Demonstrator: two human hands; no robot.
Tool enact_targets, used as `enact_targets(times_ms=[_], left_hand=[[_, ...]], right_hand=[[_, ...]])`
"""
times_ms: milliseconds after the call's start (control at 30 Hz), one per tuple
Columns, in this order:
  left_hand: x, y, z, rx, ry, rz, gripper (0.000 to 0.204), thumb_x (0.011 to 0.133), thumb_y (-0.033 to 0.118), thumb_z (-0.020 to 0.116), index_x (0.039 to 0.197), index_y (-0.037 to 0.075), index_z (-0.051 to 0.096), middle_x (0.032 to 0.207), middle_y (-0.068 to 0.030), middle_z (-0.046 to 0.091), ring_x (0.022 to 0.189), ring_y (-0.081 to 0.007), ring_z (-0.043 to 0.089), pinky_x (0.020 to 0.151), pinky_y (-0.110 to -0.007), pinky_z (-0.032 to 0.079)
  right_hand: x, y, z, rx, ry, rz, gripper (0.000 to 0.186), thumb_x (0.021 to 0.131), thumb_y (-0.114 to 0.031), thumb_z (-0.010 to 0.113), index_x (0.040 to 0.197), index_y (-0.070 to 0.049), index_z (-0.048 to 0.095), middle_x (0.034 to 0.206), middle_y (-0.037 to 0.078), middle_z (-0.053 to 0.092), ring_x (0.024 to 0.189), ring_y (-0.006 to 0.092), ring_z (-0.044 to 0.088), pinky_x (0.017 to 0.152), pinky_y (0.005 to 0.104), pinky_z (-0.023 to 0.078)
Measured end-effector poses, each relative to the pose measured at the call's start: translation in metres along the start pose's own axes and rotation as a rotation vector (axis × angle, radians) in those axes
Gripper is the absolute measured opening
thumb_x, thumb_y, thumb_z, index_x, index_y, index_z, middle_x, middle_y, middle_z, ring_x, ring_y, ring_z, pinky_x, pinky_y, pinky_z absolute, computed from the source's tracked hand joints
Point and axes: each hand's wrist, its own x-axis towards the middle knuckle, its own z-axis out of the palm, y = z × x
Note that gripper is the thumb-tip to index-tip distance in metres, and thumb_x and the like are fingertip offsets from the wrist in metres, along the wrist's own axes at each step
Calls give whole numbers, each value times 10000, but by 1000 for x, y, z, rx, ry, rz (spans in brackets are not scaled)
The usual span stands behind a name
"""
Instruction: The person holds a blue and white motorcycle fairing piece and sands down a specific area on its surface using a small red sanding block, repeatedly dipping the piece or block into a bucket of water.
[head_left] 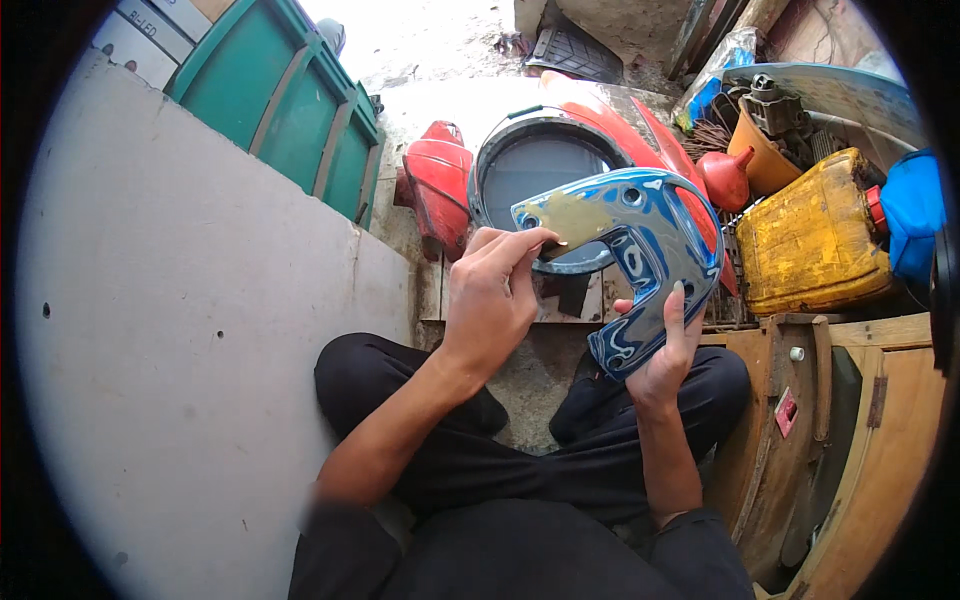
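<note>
My right hand (668, 360) grips the lower part of a curved plastic panel (690, 245), shiny with blue and grey swirls and several holes. The panel is held up, tilted, with a dull yellowish patch along its upper left arm. My left hand (492, 295) is closed in a pinch at the lower edge of that patch. A small dark flat piece (554, 249) shows at its fingertips, mostly covered, so I cannot tell its kind. Behind the panel stands a round black bucket (478, 172) of greyish liquid, partly hidden by the panel.
Left of the bucket lies a red plastic part (440, 180); more red panels (590, 105) lie behind it. At right are a red funnel (724, 178), an orange container (762, 150) and a yellow jerrycan (810, 240). A pale board (200, 330) borders the left, wooden furniture (890, 420) the right.
</note>
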Motion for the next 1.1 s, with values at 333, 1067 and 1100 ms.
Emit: enact_targets(times_ms=[333,1067,1100], left_hand=[[-4,3,-1,-19,-25,6,223,895,-64,617,1068,31,719,921,-151,714,846,-265,672,771,-347,521],[8,-12,-17,51,94,40,260,909,-51,636,1148,16,715,969,-113,727,864,-181,677,752,-302,541],[9,-10,-17,144,106,175,283,890,-68,641,1147,22,719,962,-122,729,845,-204,681,739,-316,537]], right_hand=[[2,-1,2,-21,20,-13,346,1052,-246,489,1324,-41,433,1061,165,662,780,239,719,662,327,606],[5,-7,-1,33,53,25,368,1052,-267,497,1353,-65,435,1098,140,656,788,216,709,668,324,590],[5,-8,-1,44,58,36,370,1050,-269,501,1353,-65,439,1095,137,656,784,216,708,668,326,591]])
